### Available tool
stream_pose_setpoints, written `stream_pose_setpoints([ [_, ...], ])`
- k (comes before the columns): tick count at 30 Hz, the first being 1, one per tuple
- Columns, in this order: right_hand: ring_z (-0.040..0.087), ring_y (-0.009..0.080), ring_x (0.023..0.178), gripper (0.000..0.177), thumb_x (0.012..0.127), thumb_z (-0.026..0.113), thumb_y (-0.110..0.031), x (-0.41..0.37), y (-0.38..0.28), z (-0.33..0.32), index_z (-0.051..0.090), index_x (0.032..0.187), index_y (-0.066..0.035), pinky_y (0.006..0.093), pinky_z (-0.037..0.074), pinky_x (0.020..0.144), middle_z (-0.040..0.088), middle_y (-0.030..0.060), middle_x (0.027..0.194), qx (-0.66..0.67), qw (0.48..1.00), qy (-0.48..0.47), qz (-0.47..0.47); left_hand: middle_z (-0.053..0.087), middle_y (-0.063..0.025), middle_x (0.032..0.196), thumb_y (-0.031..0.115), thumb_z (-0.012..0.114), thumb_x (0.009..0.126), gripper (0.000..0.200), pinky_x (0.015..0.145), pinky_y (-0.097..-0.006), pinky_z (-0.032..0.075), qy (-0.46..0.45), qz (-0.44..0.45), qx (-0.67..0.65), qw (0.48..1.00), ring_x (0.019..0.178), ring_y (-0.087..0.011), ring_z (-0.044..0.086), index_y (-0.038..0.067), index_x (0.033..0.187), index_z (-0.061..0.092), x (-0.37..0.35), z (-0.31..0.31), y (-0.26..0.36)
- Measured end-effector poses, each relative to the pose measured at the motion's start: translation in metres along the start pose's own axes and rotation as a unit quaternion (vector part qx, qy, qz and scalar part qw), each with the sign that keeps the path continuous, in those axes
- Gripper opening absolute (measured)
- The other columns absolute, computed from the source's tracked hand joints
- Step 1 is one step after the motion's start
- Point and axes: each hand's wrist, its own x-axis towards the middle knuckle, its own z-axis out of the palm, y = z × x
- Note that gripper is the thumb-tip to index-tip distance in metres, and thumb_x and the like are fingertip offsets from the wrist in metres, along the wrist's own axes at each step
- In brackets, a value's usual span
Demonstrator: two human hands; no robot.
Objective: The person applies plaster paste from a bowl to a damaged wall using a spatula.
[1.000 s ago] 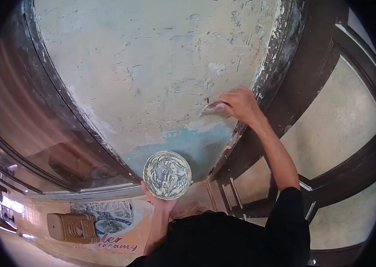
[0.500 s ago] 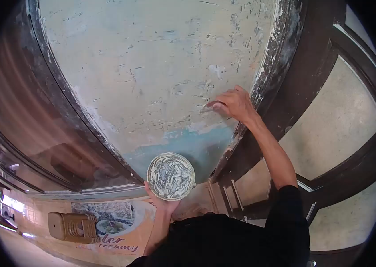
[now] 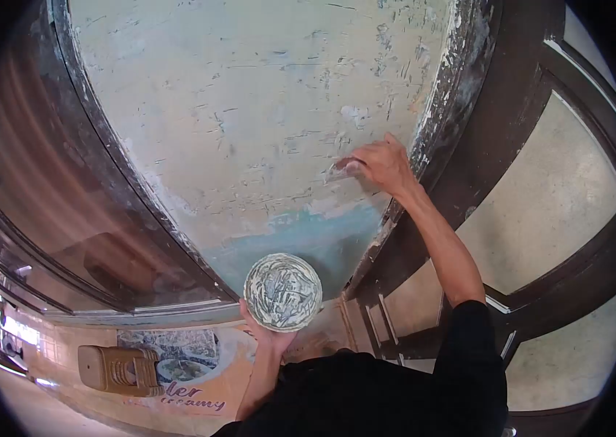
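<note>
A round bowl [image 3: 283,293], its inside smeared with whitish and grey paste, rests on my left hand [image 3: 273,336], whose fingers curve round its underside and left edge. Higher up and to the right, my right hand [image 3: 384,164] is closed on a small flat scraper [image 3: 340,167], held against the wall [image 3: 249,138]. The blade is partly blurred and its handle is mostly hidden by my fingers. Pale, chipped paint with cracks and patches covers the wall, and a light blue band [image 3: 300,231] shows lower down.
Dark wooden frames edge the wall, with a glazed panel [image 3: 53,197] at the left and a panelled door [image 3: 497,291] at the right. Stacked brown plastic stools [image 3: 120,370] stand at the lower left beside a printed banner [image 3: 206,386].
The bowl and my left hand have shifted slightly right and down. My right hand has moved a little to the left with the scraper, which stays at the wall.
</note>
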Motion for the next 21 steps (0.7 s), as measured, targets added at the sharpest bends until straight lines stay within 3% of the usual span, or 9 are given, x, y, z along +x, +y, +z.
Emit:
stream_pose_setpoints([
  [6, 0.059, 0.0235, 0.066, 0.018, 0.079, 0.066, -0.031, 0.014, 0.004, -0.052, 0.063, 0.080, -0.014, 0.0359, 0.036, 0.066, 0.061, 0.0037, 0.068, -0.055, 0.996, 0.070, 0.010, 0.041, -0.0117, 0.141, 0.075, 0.045, 0.075, 0.086, 0.103, -0.0583, 0.033, 0.012, -0.010, -0.003, 1.000, 0.127, -0.0354, 0.041, 0.017, 0.139, 0.039, -0.002, 0.001, -0.001],
  [8, 0.059, 0.0229, 0.068, 0.019, 0.078, 0.068, -0.030, 0.016, 0.002, -0.067, 0.064, 0.079, -0.011, 0.0348, 0.037, 0.064, 0.062, 0.0034, 0.071, -0.013, 1.000, 0.009, 0.010, 0.042, -0.0112, 0.140, 0.075, 0.045, 0.075, 0.085, 0.103, -0.0580, 0.034, 0.009, 0.000, 0.001, 1.000, 0.126, -0.0354, 0.041, 0.018, 0.139, 0.040, -0.002, -0.004, -0.002],
  [12, 0.059, 0.0239, 0.070, 0.019, 0.076, 0.069, -0.029, 0.002, 0.006, -0.018, 0.065, 0.083, -0.012, 0.0353, 0.038, 0.070, 0.061, 0.0047, 0.069, 0.018, 0.999, -0.038, -0.022, 0.041, -0.0112, 0.140, 0.074, 0.046, 0.075, 0.085, 0.102, -0.0607, 0.033, -0.004, -0.001, 0.011, 1.000, 0.126, -0.0358, 0.041, 0.019, 0.139, 0.040, 0.000, -0.003, -0.005],
  [17, 0.059, 0.0225, 0.067, 0.016, 0.077, 0.068, -0.027, 0.023, 0.007, -0.035, 0.066, 0.083, -0.013, 0.0354, 0.035, 0.064, 0.061, 0.0057, 0.068, -0.037, 0.998, 0.055, 0.021, 0.037, -0.0114, 0.143, 0.076, 0.045, 0.074, 0.087, 0.103, -0.0630, 0.031, -0.031, -0.020, 0.004, 0.999, 0.128, -0.0372, 0.038, 0.020, 0.141, 0.037, -0.002, -0.005, -0.004],
  [21, 0.060, 0.0252, 0.071, 0.017, 0.076, 0.069, -0.027, 0.026, 0.000, -0.069, 0.064, 0.080, -0.011, 0.0356, 0.038, 0.065, 0.063, 0.0064, 0.072, -0.006, 0.998, 0.051, 0.022, 0.035, -0.0123, 0.145, 0.076, 0.046, 0.073, 0.089, 0.100, -0.0688, 0.029, -0.026, -0.009, -0.001, 1.000, 0.129, -0.0405, 0.035, 0.020, 0.141, 0.036, -0.002, -0.008, -0.003],
])
